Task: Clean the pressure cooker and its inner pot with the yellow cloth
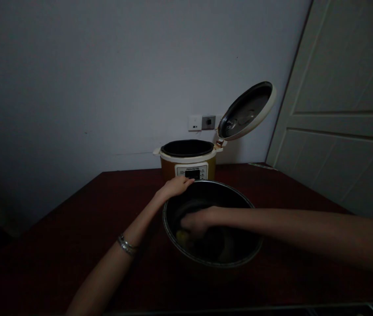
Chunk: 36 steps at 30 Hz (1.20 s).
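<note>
A deep dark pot (231,196) with a silvery rim stands tilted toward me on the dark red table. My left hand (176,186) is closed over its far left rim, with the thumb and fingers at the edge. Inside the pot, my right hand (199,221) is smeared by motion and closed around a small yellow sponge-like piece (182,237), low near the left wall. Dim light hides most of the pot's bottom.
Behind the pot, a rice cooker (170,169) with a front control panel stands open. Its lid (247,116) leans up to the right. Wall sockets (208,122) sit behind it. A pale panelled door (341,131) is at the right of the table (123,188).
</note>
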Available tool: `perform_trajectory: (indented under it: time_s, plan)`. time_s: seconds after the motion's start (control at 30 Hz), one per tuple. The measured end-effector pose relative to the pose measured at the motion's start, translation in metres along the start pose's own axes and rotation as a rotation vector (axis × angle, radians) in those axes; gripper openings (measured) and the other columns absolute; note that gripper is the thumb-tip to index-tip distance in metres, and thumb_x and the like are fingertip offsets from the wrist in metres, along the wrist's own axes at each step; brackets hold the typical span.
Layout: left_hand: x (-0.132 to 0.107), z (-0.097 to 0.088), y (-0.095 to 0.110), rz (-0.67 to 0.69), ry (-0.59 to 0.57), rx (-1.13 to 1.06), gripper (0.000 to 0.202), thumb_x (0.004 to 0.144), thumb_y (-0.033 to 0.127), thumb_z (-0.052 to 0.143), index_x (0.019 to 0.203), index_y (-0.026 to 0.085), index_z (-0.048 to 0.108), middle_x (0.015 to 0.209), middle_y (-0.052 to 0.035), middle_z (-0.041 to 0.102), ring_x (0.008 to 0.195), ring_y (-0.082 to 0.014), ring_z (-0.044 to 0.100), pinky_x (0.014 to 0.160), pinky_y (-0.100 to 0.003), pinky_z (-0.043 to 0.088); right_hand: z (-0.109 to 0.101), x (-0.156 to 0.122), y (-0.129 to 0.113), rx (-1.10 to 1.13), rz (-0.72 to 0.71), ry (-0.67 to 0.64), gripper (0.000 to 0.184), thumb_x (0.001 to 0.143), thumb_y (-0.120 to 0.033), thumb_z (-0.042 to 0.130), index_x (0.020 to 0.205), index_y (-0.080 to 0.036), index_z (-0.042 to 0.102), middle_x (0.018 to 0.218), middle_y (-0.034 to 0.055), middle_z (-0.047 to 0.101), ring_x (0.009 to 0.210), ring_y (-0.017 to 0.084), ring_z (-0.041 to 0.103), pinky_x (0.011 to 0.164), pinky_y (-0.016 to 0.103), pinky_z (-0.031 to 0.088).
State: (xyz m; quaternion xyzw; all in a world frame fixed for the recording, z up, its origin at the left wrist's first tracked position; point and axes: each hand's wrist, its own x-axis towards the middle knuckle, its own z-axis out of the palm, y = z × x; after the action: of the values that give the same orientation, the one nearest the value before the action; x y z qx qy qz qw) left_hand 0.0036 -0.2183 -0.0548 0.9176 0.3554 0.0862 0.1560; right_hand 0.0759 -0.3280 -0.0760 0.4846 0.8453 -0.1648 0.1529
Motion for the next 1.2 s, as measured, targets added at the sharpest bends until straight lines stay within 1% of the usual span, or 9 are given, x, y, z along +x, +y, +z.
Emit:
perform_trajectory:
  time_s: [0.27,0.4,0.57,0.63,0.73,0.83,0.9,1.07,1.2]
  plan:
    - [0.002,0.0,0.0,-0.022,0.038,0.062,0.056,0.088,0.057,0.033,0.086,0.016,0.072,0.08,-0.009,0.069,0.076,-0.0211,0.064,0.063,-0.027,0.043,-0.018,-0.044,0.017,-0.141,0.261,-0.146,0.03,0.075,-0.019,0.059,0.099,-0.004,0.069,0.096,0.0183,0.07,0.084,0.029,0.068,0.065,0.034,0.052]
    - [-0.006,-0.005,0.008,-0.057,0.206,0.221,0.053,0.084,0.061,0.039,0.077,0.019,0.072,0.077,-0.01,0.069,0.077,-0.0227,0.064,0.063,-0.028,0.043,-0.027,-0.1,0.022,-0.13,0.29,0.301,0.031,0.086,-0.03,0.048,0.101,-0.013,0.068,0.098,0.0149,0.07,0.084,0.026,0.068,0.069,0.034,0.05]
    - [-0.021,-0.025,0.025,0.02,0.461,0.339,0.049,0.089,0.051,0.037,0.081,0.017,0.072,0.076,-0.0108,0.07,0.074,-0.0227,0.064,0.065,-0.03,0.041,-0.009,-0.148,0.05,-0.091,0.547,0.85,0.039,0.092,-0.034,0.04,0.124,-0.017,0.056,0.111,0.0127,0.064,0.093,0.025,0.065,0.079,0.037,0.049]
    - [-0.028,-0.032,0.038,0.266,0.36,0.374,0.041,0.091,0.042,0.039,0.083,0.017,0.071,0.077,-0.0099,0.07,0.075,-0.0207,0.064,0.066,-0.029,0.041,0.006,-0.149,0.063,-0.032,0.575,0.861,0.048,0.092,-0.041,0.041,0.133,-0.017,0.048,0.117,0.0146,0.061,0.094,0.026,0.064,0.08,0.039,0.05]
    - [-0.036,-0.025,0.063,0.678,-0.081,0.399,0.028,0.088,0.032,0.046,0.086,0.018,0.07,0.083,-0.0071,0.071,0.076,-0.0172,0.063,0.065,-0.026,0.041,0.023,-0.139,0.073,0.05,0.535,0.773,0.054,0.091,-0.04,0.043,0.138,-0.014,0.042,0.12,0.0174,0.059,0.1,0.028,0.063,0.085,0.041,0.049]
    - [-0.04,0.003,0.078,0.817,-0.484,0.456,0.024,0.084,0.031,0.052,0.098,0.021,0.069,0.093,-0.0065,0.071,0.078,-0.0188,0.064,0.061,-0.026,0.044,0.027,-0.129,0.074,0.089,0.527,0.684,0.05,0.089,-0.025,0.042,0.137,-0.009,0.044,0.118,0.0188,0.062,0.105,0.028,0.062,0.088,0.04,0.047]
    - [-0.04,0.026,0.078,0.853,-0.62,0.494,0.033,0.078,0.028,0.059,0.109,0.019,0.066,0.108,-0.0098,0.069,0.092,-0.0231,0.064,0.068,-0.029,0.047,0.026,-0.126,0.071,0.099,0.538,0.662,0.051,0.086,-0.014,0.039,0.137,-0.009,0.044,0.114,0.0183,0.065,0.104,0.027,0.063,0.087,0.039,0.048]
    - [-0.025,0.057,0.059,0.819,-0.633,0.497,0.067,0.069,0.023,0.066,0.134,0.017,0.048,0.146,-0.0107,0.041,0.132,-0.0306,0.039,0.1,-0.04,0.04,0.023,-0.128,0.067,0.107,0.524,0.674,0.056,0.08,-0.007,0.038,0.136,-0.009,0.046,0.108,0.0178,0.068,0.098,0.026,0.066,0.081,0.035,0.049]
    - [-0.008,0.051,0.052,0.715,-0.584,0.572,0.061,0.069,0.019,0.066,0.127,0.03,0.054,0.142,-0.0024,0.047,0.133,-0.0241,0.039,0.111,-0.042,0.025,0.024,-0.127,0.067,0.064,0.545,0.671,0.057,0.08,-0.006,0.038,0.137,-0.009,0.045,0.104,0.0182,0.069,0.092,0.026,0.067,0.076,0.034,0.049]
